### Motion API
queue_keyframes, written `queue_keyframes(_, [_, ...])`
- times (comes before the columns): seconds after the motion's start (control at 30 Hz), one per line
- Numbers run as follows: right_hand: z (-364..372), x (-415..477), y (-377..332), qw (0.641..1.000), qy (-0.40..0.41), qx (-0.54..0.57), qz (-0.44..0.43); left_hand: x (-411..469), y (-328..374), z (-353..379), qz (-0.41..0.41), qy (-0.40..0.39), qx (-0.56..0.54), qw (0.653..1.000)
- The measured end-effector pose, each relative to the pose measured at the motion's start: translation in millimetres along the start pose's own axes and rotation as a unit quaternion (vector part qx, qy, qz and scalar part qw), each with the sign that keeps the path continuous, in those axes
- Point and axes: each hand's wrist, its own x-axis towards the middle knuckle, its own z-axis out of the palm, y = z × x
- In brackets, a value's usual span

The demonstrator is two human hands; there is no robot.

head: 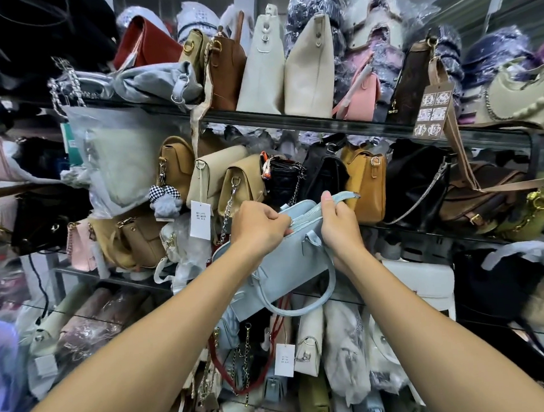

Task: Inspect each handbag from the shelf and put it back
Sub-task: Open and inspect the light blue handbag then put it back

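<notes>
A: Where the glass shelves point(291, 122) stand crammed with bags on three levels, which bag is off them?
B: The pale blue handbag point(284, 268). It is held in the air, tilted, in front of the middle level, with one loop handle point(302, 309) hanging under it.
A: Who has it?
B: Both hands. The right hand point(337, 227) is curled round the bag's upper end, thumb against a blue strap point(346, 196). The left hand point(257, 227) pinches at the zip point(306, 216) along the top.
A: Is the zip undone?
B: I cannot tell. Just left of the hands, a white price tag point(200, 219) hangs from a cream bag point(217, 171).
</notes>
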Motion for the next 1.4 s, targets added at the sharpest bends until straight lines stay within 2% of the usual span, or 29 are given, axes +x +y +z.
queue_keyframes(0.17, [-0.6, -1.2, 5.1, 0.998, 0.016, -0.004, -0.060, 9.9, 3.2, -10.1, -0.033, -0.045, 0.028, 0.998])
queue_keyframes(0.3, [-1.1, -0.3, 4.2, 0.997, 0.030, 0.009, -0.065, 17.0, 4.9, -13.4, -0.045, -0.085, 0.037, 0.995])
queue_keyframes(0.43, [-11.8, 7.4, 6.9, 0.995, 0.079, 0.050, -0.021, 21.5, -2.2, -19.7, -0.063, -0.097, 0.056, 0.992])
queue_keyframes(0.6, [-30.8, 18.6, 14.9, 0.992, 0.093, 0.079, 0.010, 25.8, -19.3, -33.8, -0.103, -0.126, 0.027, 0.986])
queue_keyframes(0.83, [-35.2, 18.0, 19.3, 0.991, 0.101, 0.082, 0.014, 22.9, -21.7, -36.7, -0.112, -0.147, 0.003, 0.983])
queue_keyframes(1.03, [-33.2, 14.5, 18.3, 0.988, 0.116, 0.102, 0.006, 26.0, -28.2, -33.8, -0.126, -0.130, -0.036, 0.983])
queue_keyframes(1.13, [-32.3, 13.7, 13.8, 0.986, 0.125, 0.110, 0.007, 30.1, -30.4, -34.5, -0.105, -0.118, -0.046, 0.986])
queue_keyframes(1.33, [-32.2, 14.7, 0.5, 0.978, 0.168, 0.124, 0.011, 31.4, -36.0, -41.2, 0.024, -0.056, -0.102, 0.993])
queue_keyframes(1.4, [-33.0, 14.5, -4.0, 0.973, 0.170, 0.154, 0.022, 29.1, -40.5, -44.4, 0.034, -0.078, -0.099, 0.991])
